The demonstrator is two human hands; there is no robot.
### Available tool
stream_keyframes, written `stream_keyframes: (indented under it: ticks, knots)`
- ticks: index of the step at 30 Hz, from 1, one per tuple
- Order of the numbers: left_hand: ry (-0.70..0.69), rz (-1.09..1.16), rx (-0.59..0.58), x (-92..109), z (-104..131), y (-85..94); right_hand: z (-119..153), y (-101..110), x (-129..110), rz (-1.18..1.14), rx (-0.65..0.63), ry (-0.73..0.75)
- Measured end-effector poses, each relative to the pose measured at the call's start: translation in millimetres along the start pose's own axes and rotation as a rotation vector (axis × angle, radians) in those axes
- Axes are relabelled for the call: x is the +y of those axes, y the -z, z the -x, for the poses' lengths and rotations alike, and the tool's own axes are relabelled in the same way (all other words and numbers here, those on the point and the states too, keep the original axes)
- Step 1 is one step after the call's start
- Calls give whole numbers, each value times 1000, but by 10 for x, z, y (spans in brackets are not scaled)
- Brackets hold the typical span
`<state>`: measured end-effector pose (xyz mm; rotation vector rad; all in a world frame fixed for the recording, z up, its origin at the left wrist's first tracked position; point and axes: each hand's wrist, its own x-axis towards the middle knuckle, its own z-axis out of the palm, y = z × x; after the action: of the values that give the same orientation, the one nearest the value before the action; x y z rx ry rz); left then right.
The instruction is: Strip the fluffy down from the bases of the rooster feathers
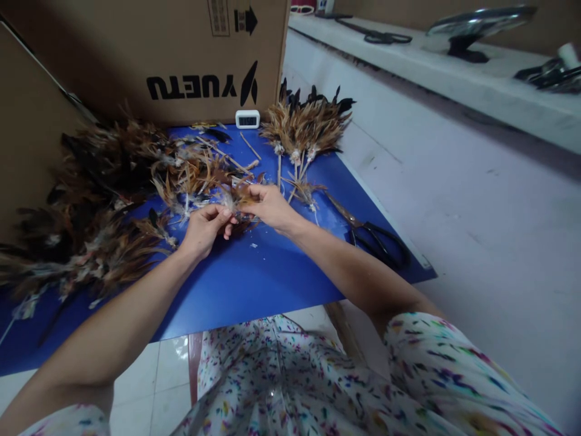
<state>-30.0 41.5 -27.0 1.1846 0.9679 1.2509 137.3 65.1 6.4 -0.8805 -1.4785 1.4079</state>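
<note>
Over the middle of the blue tabletop point(254, 272), both hands pinch one small bunch of brown feathers point(230, 198) with pale fluffy ends. My left hand point(206, 229) is closed at the lower left of the bunch, thumb against the fingers. From the right, my right hand point(270, 207) grips it between thumb and fingertips. Partly behind the hands lies a spread of loose brown feathers point(195, 169). Thin sticks point(227, 154) lie among them. Beyond my right hand rest finished-looking feather bundles point(304, 127) with stick handles.
Large feather heaps point(100, 242) cover the table's left side. Black-handled scissors point(363, 227) lie on the right beside the wall. A white digital clock point(247, 119) stands before a cardboard box point(190, 54). Above right, a ledge point(431, 60) holds more scissors point(385, 36).
</note>
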Motion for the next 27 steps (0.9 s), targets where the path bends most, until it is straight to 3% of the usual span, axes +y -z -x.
stream_keyframes:
  ticks: [11,27]
  knots:
    - [-22,-59,-9,-26,-1,37,-19,-4,30,3,18,-25]
    - [-66,-184,-98,-41,16,55,-5,-23,-78,-14,36,-229]
